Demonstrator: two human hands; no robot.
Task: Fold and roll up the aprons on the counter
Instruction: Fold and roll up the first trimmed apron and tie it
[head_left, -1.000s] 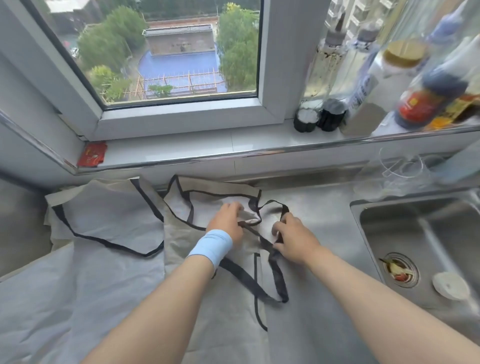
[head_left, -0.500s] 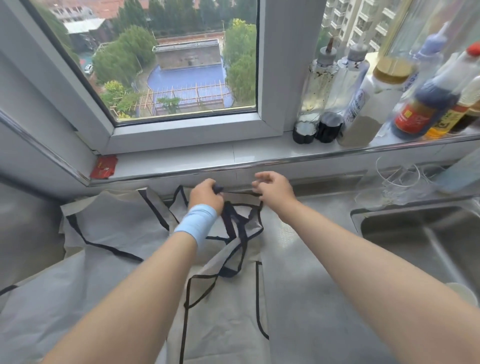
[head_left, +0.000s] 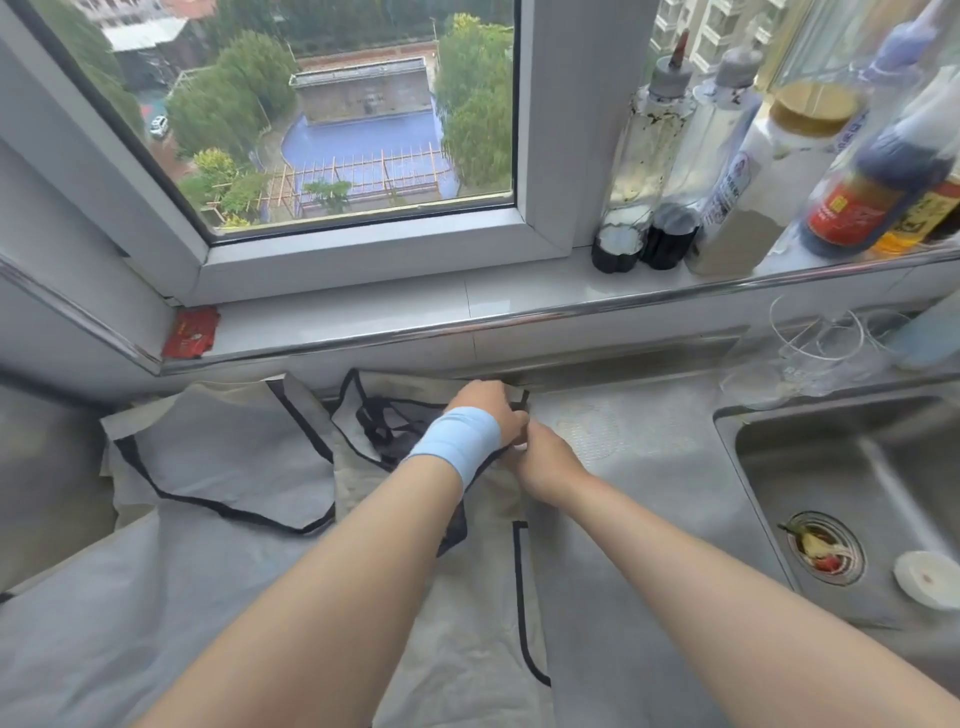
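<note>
Aprons are lying spread on the steel bench (head_left: 623, 519) under the window. The middle apron (head_left: 467, 649), pale with black trim, is stretching from 6 o'clock up to the centre, with its black straps (head_left: 379, 421) lying bunched on its top end. The left apron (head_left: 228, 457) is lying at 9 o'clock from the hands, just beside the middle one and overlapping its edge.

Both hands are meeting at the top right corner of the middle apron, touching each other. The left hand (head_left: 488, 410), with a blue wristband (head_left: 457, 447) on the wrist, is curling its fingers round the black trim at that corner, so it is gripping the middle apron. The right hand (head_left: 545, 462) is resting on the same edge at 5 o'clock from the left hand; its fingertips are hiding under the left wrist, so I cannot tell whether it is gripping or lying loose.

At 3 o'clock the sink (head_left: 857, 467) is sitting in the bench. On the windowsill (head_left: 415, 306), bottles (head_left: 649, 156) are standing at 1 o'clock and a red packet (head_left: 189, 332) is lying at 10 o'clock.
</note>
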